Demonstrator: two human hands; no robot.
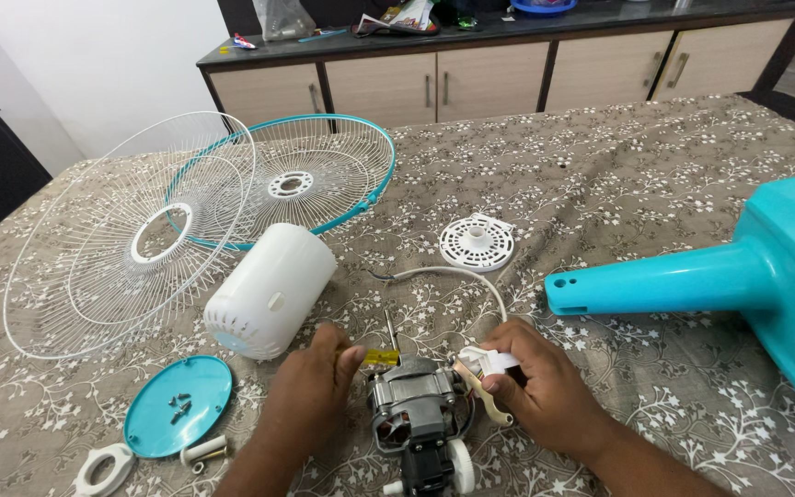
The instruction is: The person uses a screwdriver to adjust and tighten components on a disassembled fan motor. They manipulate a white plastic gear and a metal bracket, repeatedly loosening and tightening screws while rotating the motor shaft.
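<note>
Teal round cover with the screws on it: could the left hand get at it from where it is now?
Probably yes. The teal round cover lies flat on the cloth just beside the left hand, with nothing between them. But that hand holds a yellow-handled screwdriver against the motor, so it is not free.

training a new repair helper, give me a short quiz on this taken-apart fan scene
1. True or false: the left hand holds a yellow-handled screwdriver at the fan motor.
2. Where do the loose dark screws lie? A) in the round teal cap B) on the white motor cover C) on the teal fan stand
3. Fill in: the right hand grips a small white ______ part beside the motor.

Key: 1 true; 2 A; 3 plastic
</note>
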